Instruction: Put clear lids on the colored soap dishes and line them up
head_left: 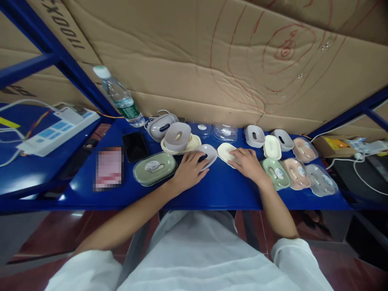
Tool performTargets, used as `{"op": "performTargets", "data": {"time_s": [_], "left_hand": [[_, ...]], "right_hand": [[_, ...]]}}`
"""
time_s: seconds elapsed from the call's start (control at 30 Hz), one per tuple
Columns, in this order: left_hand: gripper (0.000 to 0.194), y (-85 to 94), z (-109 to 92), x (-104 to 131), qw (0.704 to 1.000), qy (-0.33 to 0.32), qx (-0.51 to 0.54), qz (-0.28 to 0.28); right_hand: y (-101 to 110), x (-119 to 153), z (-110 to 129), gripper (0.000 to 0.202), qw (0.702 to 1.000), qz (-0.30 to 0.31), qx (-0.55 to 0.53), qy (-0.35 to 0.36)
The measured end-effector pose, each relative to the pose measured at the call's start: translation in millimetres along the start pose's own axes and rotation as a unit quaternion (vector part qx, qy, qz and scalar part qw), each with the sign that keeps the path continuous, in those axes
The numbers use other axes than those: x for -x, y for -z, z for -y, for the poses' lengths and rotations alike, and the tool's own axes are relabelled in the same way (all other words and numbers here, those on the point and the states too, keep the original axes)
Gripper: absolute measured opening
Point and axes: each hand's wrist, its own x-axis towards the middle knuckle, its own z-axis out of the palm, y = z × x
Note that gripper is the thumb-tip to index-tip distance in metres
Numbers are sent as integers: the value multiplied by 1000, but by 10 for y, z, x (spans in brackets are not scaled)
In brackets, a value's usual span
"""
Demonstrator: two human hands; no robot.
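Note:
My left hand [190, 167] has its fingers over the left side of a grey oval soap dish [211, 152] with a slot in its middle, gripping it by the edge. A cream oval soap dish piece [226, 150] lies just to its right, with the fingers of my right hand [247, 161] on its right end. Left of my left hand sits a green soap dish under a clear cover [155, 167]. Behind it, a grey soap dish [178, 136] rests on cream pieces [195, 142]. The undersides of both held pieces are hidden.
Clear lids [224, 132] lie at the back of the blue table [224, 192]. Several soap dishes, some covered like the green one [276, 173], stand at right. At left are a phone [135, 146], a water bottle [124, 101] and a power strip [57, 135]. Cardboard [169, 52] walls the back.

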Motion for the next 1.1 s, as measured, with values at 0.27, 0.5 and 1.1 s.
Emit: {"op": "performTargets", "data": {"time_s": [0.27, 0.5, 1.1], "left_hand": [[27, -9, 31, 25, 990, -51, 51, -120], [23, -72, 60, -34, 984, -47, 83, -148], [33, -262, 43, -284, 993, -113, 19, 28]], "right_hand": [[-55, -44, -41, 23, 993, 20, -64, 94], [94, -41, 24, 46, 990, -93, -99, 38], [-163, -47, -126, 60, 995, 22, -26, 93]]}}
